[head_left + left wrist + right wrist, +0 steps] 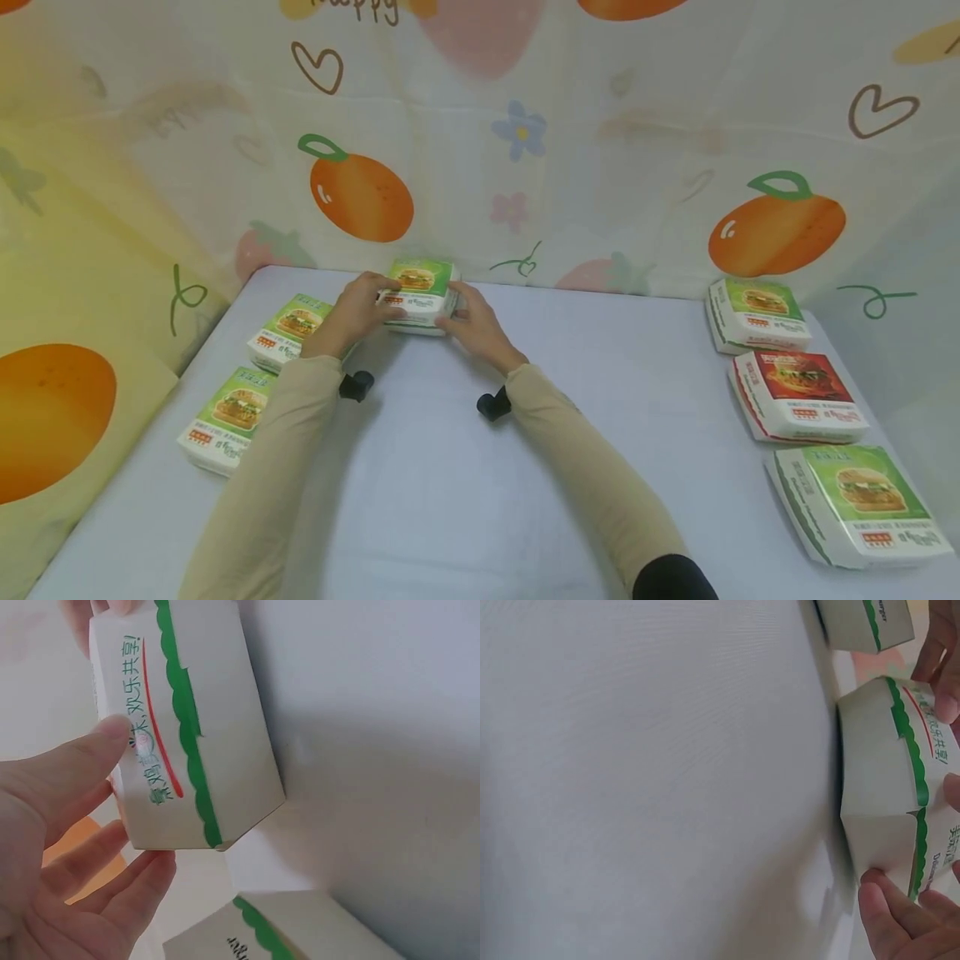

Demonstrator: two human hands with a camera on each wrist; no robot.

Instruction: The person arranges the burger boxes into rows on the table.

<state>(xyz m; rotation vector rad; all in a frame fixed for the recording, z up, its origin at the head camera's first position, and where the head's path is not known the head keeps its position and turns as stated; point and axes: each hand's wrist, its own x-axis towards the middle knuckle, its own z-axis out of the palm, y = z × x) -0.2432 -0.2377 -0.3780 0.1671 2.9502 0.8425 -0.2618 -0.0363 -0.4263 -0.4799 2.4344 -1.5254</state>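
At the table's back edge, a green-and-white burger box (418,277) stands between both hands, its lid printed with a burger. My left hand (348,315) grips its left side, the thumb against the front wall and fingers around the corner, as the left wrist view of the box (180,735) shows. On the opposite side, my right hand (483,331) holds the right end. In the right wrist view, fingertips of the right hand (904,922) press the box's end wall (881,840). The box's underside is hidden.
Two more green burger boxes (296,321) (232,412) lie along the left edge, partly behind the left arm. Down the right edge sit a green box (759,312), a red box (802,392) and another green box (858,500). A fruit-print curtain (585,167) hangs behind the white table (450,483).
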